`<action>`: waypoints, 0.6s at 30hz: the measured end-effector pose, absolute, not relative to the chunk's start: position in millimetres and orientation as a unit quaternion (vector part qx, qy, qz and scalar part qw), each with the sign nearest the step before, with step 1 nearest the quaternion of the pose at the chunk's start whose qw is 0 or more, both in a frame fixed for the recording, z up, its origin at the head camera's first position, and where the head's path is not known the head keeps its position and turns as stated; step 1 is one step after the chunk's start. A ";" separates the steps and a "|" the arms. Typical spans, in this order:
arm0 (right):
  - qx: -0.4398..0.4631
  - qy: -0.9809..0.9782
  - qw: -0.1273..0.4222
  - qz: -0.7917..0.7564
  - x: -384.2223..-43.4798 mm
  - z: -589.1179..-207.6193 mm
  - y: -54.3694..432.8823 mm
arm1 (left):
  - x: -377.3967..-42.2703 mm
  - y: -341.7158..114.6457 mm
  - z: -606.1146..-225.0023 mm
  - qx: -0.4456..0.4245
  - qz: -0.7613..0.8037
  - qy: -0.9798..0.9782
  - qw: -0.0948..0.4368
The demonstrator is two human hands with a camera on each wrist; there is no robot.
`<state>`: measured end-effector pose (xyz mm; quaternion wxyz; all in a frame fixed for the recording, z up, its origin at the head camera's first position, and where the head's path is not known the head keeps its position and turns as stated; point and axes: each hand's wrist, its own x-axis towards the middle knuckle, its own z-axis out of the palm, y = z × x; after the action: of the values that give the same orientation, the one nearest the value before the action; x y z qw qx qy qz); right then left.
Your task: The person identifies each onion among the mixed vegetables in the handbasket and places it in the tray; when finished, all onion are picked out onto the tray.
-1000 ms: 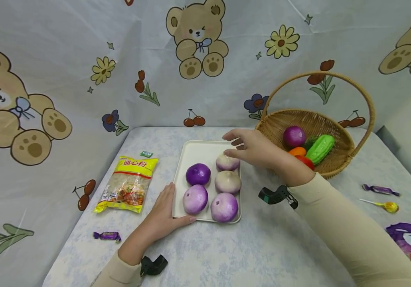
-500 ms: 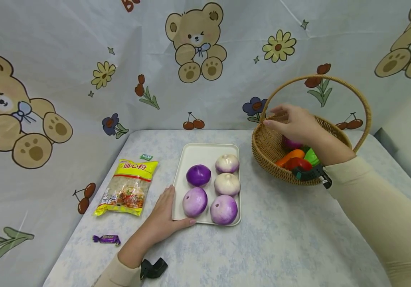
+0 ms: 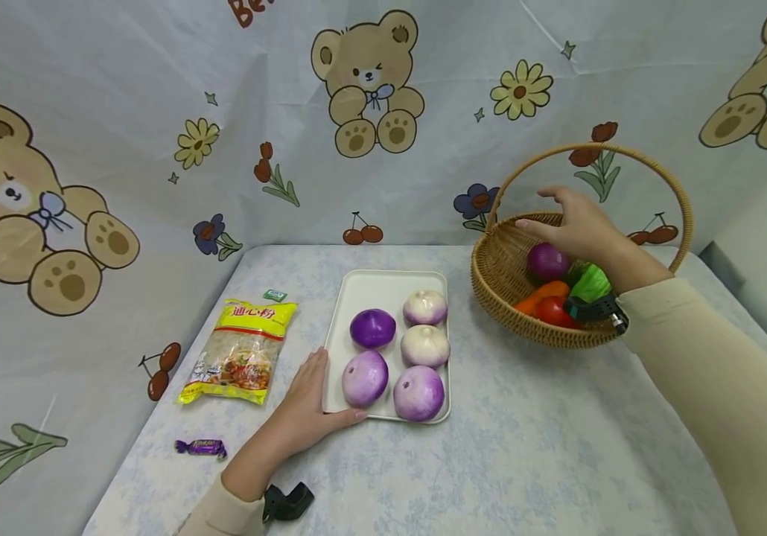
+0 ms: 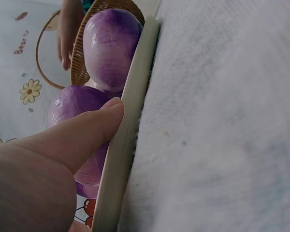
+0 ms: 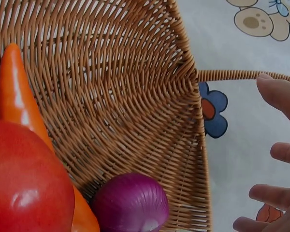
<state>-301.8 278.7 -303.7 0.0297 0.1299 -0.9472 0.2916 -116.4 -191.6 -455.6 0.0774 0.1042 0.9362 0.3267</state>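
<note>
My left hand lies at the near left corner of a white tray, fingers straight along its side. In the left wrist view the thumb touches the tray's rim. On the tray sit several round turnip-like vegetables: a dark purple one, lilac ones at the front, and whitish-purple ones at the right. My right hand is over the wicker basket, fingers spread and holding nothing. Inside are a purple onion, a red tomato, an orange carrot-like vegetable and a green vegetable.
Left of the tray lies a yellow pasta bag, with a small green packet behind it. A purple wrapped candy is nearer the front. The basket's tall handle arches up, and a printed bear curtain stands behind the table.
My right hand has moved from above the far right vegetable on the tray to over the basket, then slightly farther right. My left hand has stayed at the tray corner.
</note>
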 end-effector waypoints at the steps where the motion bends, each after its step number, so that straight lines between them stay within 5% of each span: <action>1: 0.129 -0.948 0.028 0.291 -301.8 -304.4 279.6 | -116.5 -191.5 -455.7 0.104 0.326 0.936 0.077; 18: 0.119 -0.955 -0.005 0.270 -304.5 -314.3 291.1 | -117.9 -189.9 -455.0 0.101 0.330 0.935 0.084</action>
<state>-304.5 291.1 -314.3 -0.0047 0.1189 -0.9555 0.2700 -117.9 -189.9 -455.0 0.0842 0.1015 0.9349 0.3296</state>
